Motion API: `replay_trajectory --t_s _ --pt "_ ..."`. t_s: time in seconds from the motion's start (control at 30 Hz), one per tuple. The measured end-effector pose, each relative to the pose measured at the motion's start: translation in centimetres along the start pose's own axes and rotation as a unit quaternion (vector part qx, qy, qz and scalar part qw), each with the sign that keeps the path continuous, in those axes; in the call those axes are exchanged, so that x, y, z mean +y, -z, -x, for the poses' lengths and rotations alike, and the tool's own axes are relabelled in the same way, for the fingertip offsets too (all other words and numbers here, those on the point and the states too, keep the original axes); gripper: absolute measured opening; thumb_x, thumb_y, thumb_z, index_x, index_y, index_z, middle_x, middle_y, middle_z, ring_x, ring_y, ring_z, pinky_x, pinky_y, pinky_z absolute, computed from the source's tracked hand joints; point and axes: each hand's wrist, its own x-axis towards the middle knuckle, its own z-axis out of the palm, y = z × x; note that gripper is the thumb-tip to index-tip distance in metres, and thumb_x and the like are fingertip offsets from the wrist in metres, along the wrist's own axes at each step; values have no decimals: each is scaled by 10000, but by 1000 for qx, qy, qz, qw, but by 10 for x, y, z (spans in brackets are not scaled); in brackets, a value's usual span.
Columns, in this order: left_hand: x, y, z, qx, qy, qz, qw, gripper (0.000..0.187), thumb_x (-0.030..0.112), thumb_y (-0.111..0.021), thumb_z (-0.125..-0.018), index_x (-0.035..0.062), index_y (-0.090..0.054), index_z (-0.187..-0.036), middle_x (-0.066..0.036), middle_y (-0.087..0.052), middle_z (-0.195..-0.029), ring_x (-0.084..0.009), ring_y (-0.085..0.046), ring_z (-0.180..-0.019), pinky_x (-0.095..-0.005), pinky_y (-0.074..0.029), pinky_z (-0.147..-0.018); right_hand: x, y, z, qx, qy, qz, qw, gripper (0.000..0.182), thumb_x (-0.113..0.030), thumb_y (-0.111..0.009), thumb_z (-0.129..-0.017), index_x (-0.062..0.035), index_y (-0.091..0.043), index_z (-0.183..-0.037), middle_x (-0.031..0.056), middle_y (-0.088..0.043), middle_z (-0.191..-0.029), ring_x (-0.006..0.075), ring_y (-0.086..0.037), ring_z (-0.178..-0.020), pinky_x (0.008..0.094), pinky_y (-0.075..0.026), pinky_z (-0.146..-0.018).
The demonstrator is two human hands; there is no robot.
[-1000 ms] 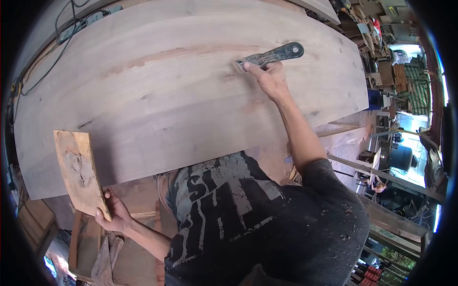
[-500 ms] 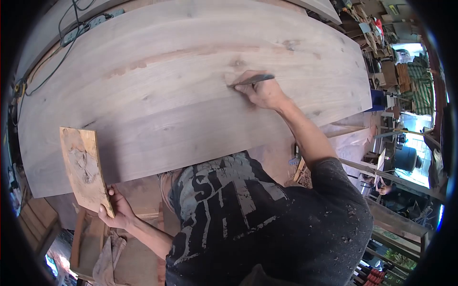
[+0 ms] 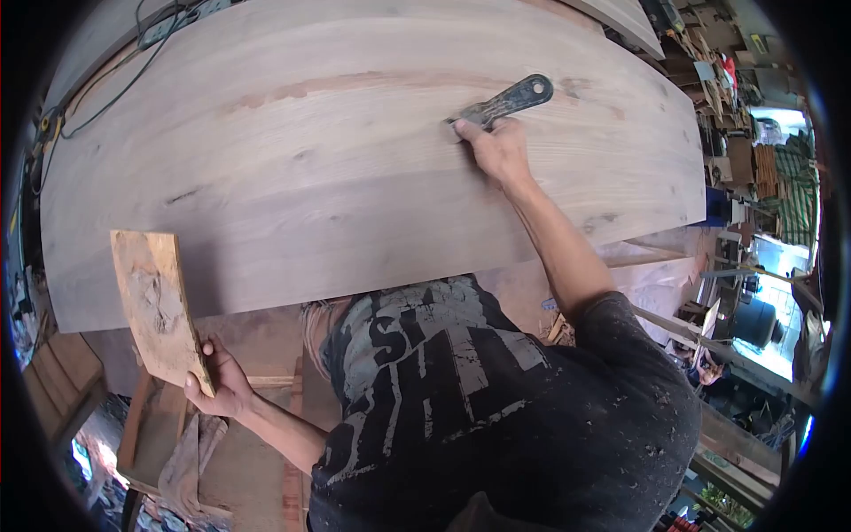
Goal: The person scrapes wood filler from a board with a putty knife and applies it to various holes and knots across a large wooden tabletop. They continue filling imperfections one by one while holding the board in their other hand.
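A putty knife (image 3: pixel 510 102) with a black handle, holed at its end, is gripped in my right hand (image 3: pixel 501 151). Its blade end is down at the surface of a large pale wooden panel (image 3: pixel 355 168), mostly hidden by my fingers. My left hand (image 3: pixel 222 381) pinches the lower edge of a small wooden board (image 3: pixel 146 257), holding it tilted up at the panel's near left. A smeared patch of grey-brown filler (image 3: pixel 155 301) lies on that board. Reddish-brown streaks (image 3: pixel 310 86) of filler run along the panel's grain.
A power strip (image 3: pixel 182 25) with dark cables sits at the panel's far left edge. Wooden frame pieces (image 3: pixel 137 417) and a rag (image 3: pixel 195 457) are below on the left. Shelves of wood scraps and tools (image 3: pixel 709 71) line the right side.
My right hand has turned the putty knife, so its handle now points up and right with its flat face showing. My left hand holds the small board much as before.
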Motion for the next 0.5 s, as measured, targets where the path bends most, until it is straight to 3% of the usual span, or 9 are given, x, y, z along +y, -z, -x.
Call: replay_trajectory --t_s 0.17,0.23,0.3,0.37,0.4,0.5 --pt "0 -9 4 -5 6 -7 1000 595 185 -609 -782 -66 -459 -1300 -192 -571 -1130 -269 -548 -899 -427 -393 -972 -12 -14 14 -116 -88 2 989 314 -258 -718 -810 23 -727 -951 155 -724 -861 222 -675 -808 346 -514 -750" --pt "1 -1 -2 -9 3 -5 1000 599 192 -605 -784 -61 -461 -1308 -197 -581 -1115 -275 -558 -883 -445 -388 -989 -3 -25 35 -175 68 -26 982 301 -262 -723 -832 11 -730 -959 136 -730 -895 205 -672 -787 337 -524 -712" --pt "2 2 -3 -20 -1 -3 1000 590 195 -600 -789 -53 -466 -1308 -198 -584 -1116 -278 -561 -884 -457 -390 -994 -18 -29 63 -189 115 -6 975 241 -245 -710 -855 -25 -737 -952 107 -728 -906 208 -681 -783 338 -537 -693" --pt "4 12 -3 -21 4 0 1000 589 197 -599 -791 -50 -466 -1309 -201 -591 -1118 -282 -563 -883 -460 -396 -985 -18 -35 76 -225 290 -6 930 168 -216 -693 -873 -60 -740 -915 88 -717 -886 230 -691 -806 341 -552 -692" --pt "4 14 -3 -33 13 2 999 581 185 -593 -799 -42 -465 -1319 -203 -582 -1155 -281 -565 -910 -447 -405 -983 -10 -40 78 -208 362 17 909 131 -138 -692 -827 -84 -736 -938 82 -700 -891 262 -688 -813 338 -559 -696" --pt "5 10 -5 -44 27 -3 999 576 185 -590 -804 -43 -465 -1318 -207 -592 -1147 -288 -571 -917 -448 -416 -975 -13 -32 87 -206 442 94 868 245 -82 -687 -766 -47 -717 -1006 105 -691 -950 265 -690 -813 354 -559 -692"
